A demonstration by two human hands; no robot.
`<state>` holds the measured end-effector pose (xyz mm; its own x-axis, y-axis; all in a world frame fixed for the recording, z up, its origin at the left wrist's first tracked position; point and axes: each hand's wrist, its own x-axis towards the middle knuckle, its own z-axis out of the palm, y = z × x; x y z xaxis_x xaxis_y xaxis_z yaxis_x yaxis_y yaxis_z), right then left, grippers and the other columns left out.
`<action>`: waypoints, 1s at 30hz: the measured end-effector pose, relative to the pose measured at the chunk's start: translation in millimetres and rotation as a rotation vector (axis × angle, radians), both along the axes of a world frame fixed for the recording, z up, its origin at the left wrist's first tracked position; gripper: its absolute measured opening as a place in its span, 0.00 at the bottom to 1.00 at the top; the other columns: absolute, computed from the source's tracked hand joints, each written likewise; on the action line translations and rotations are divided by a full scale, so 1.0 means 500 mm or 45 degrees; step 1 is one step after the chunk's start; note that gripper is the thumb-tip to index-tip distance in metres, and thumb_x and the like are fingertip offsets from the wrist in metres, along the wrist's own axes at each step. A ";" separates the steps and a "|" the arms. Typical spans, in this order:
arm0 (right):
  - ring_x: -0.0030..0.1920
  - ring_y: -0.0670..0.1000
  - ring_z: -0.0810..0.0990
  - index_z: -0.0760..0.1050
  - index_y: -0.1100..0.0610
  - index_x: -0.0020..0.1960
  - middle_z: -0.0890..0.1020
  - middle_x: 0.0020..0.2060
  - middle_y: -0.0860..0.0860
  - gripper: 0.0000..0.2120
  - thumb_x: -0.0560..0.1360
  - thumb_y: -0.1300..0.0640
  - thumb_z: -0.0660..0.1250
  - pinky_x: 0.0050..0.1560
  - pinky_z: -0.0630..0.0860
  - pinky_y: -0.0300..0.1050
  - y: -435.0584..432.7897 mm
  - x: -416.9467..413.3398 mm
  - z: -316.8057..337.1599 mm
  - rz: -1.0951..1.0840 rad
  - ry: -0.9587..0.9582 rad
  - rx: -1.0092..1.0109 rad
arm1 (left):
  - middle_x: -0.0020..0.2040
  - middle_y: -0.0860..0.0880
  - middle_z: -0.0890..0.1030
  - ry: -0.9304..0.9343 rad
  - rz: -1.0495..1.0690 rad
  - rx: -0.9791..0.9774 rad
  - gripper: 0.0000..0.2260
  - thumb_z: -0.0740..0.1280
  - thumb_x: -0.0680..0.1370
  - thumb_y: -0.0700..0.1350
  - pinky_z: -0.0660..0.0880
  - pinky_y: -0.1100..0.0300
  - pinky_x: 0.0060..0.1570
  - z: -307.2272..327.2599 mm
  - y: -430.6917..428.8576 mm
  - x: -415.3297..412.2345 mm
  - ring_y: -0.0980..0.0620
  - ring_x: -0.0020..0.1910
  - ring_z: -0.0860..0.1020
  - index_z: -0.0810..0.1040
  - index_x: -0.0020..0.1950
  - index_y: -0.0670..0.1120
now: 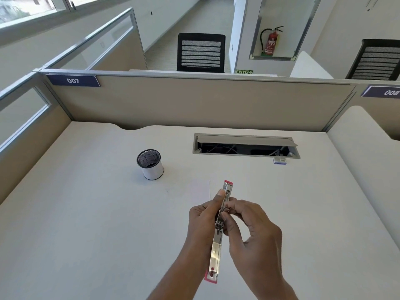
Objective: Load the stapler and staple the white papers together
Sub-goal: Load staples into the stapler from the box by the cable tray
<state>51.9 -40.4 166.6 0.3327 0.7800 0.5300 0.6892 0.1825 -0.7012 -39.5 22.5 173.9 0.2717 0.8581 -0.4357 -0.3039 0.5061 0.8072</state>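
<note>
Stapler (pixel 216 245): swung fully open into one long line and held above the desk (pixel 86 224), its pink ends pointing away from and toward the person.

Left hand (pixel 202 217): fingers curled round the stapler's middle, thumb lying straight along its upper metal arm.

Right hand (pixel 253 230): thumb and forefinger pinched together on the metal channel, just beside the left fingers. Whether they hold staples cannot be told.

White papers (pixel 200 190): flat on the desk just beyond the left thumb tip.

Mesh pen cup (pixel 150 166): stands well left of the fingers.

Small box (pixel 279 160): lies far beyond the right fingers.
</note>
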 end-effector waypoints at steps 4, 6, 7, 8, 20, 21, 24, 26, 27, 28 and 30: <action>0.50 0.47 0.85 0.83 0.59 0.54 0.84 0.49 0.46 0.10 0.74 0.62 0.72 0.50 0.81 0.41 -0.002 0.000 -0.005 -0.007 -0.049 0.040 | 0.32 0.44 0.80 0.007 0.020 0.002 0.16 0.69 0.79 0.49 0.72 0.64 0.27 0.003 -0.006 0.003 0.51 0.27 0.75 0.87 0.37 0.41; 0.50 0.47 0.85 0.83 0.59 0.55 0.84 0.50 0.46 0.10 0.74 0.62 0.72 0.50 0.82 0.42 -0.003 0.003 -0.007 0.018 -0.029 0.031 | 0.28 0.46 0.78 0.037 0.027 0.000 0.17 0.69 0.80 0.48 0.71 0.64 0.25 0.006 -0.009 0.004 0.53 0.24 0.73 0.86 0.36 0.41; 0.50 0.47 0.85 0.83 0.58 0.55 0.84 0.50 0.45 0.10 0.74 0.62 0.72 0.50 0.82 0.43 -0.002 0.005 -0.007 0.038 0.006 0.015 | 0.27 0.47 0.77 0.052 0.026 0.003 0.17 0.69 0.80 0.48 0.70 0.64 0.24 0.008 -0.010 0.004 0.53 0.24 0.72 0.86 0.34 0.42; 0.50 0.47 0.85 0.83 0.56 0.55 0.84 0.49 0.45 0.09 0.74 0.62 0.73 0.50 0.83 0.44 -0.003 0.007 -0.007 0.061 0.080 -0.009 | 0.26 0.48 0.76 0.066 0.019 0.011 0.18 0.69 0.80 0.48 0.70 0.64 0.24 0.011 -0.012 0.003 0.54 0.23 0.72 0.85 0.32 0.43; 0.43 0.53 0.85 0.85 0.52 0.44 0.85 0.44 0.50 0.12 0.71 0.69 0.76 0.47 0.84 0.48 0.007 0.023 0.013 0.278 0.788 -0.285 | 0.42 0.34 0.85 0.020 -0.009 0.107 0.18 0.68 0.79 0.53 0.77 0.51 0.45 0.017 -0.024 0.002 0.40 0.43 0.83 0.87 0.44 0.40; 0.41 0.53 0.84 0.85 0.52 0.44 0.85 0.44 0.50 0.12 0.71 0.69 0.76 0.44 0.83 0.45 0.008 0.023 0.012 0.292 0.785 -0.283 | 0.42 0.32 0.84 0.027 -0.010 0.108 0.19 0.68 0.79 0.54 0.76 0.50 0.45 0.019 -0.026 0.002 0.38 0.44 0.82 0.87 0.44 0.39; 0.37 0.52 0.83 0.86 0.55 0.44 0.85 0.43 0.50 0.10 0.71 0.69 0.76 0.38 0.80 0.40 0.008 0.023 0.013 0.314 0.782 -0.263 | 0.37 0.38 0.82 0.044 0.020 0.101 0.20 0.68 0.78 0.55 0.74 0.58 0.33 0.016 -0.027 0.002 0.41 0.39 0.77 0.87 0.42 0.39; 0.37 0.53 0.83 0.86 0.54 0.45 0.84 0.42 0.50 0.11 0.71 0.69 0.76 0.38 0.81 0.42 0.006 0.020 0.011 0.304 0.731 -0.233 | 0.35 0.40 0.81 0.043 0.027 0.098 0.20 0.69 0.78 0.55 0.73 0.57 0.35 0.018 -0.026 0.000 0.41 0.38 0.76 0.85 0.39 0.39; 0.37 0.53 0.83 0.86 0.52 0.45 0.83 0.41 0.50 0.12 0.71 0.69 0.76 0.38 0.82 0.45 0.005 0.018 0.009 0.298 0.681 -0.212 | 0.34 0.41 0.80 0.048 0.029 0.092 0.20 0.70 0.78 0.55 0.73 0.55 0.36 0.019 -0.026 -0.002 0.41 0.38 0.75 0.84 0.36 0.39; 0.37 0.54 0.83 0.86 0.51 0.46 0.83 0.41 0.49 0.13 0.71 0.68 0.77 0.39 0.83 0.48 0.003 0.017 0.007 0.292 0.616 -0.191 | 0.33 0.41 0.79 0.051 0.027 0.086 0.20 0.70 0.77 0.54 0.74 0.53 0.39 0.019 -0.025 -0.003 0.41 0.39 0.74 0.83 0.34 0.40; 0.38 0.54 0.83 0.86 0.49 0.47 0.82 0.41 0.46 0.13 0.71 0.67 0.77 0.39 0.83 0.52 0.001 0.017 0.002 0.280 0.481 -0.149 | 0.35 0.39 0.79 0.058 0.018 0.076 0.21 0.71 0.77 0.54 0.74 0.48 0.45 0.022 -0.026 -0.006 0.40 0.41 0.74 0.84 0.36 0.37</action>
<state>60.4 -39.8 167.6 0.3058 0.9011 0.3075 0.3347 0.2006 -0.9207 -42.4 9.7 184.7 0.2401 0.8867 -0.3951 -0.2728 0.4522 0.8492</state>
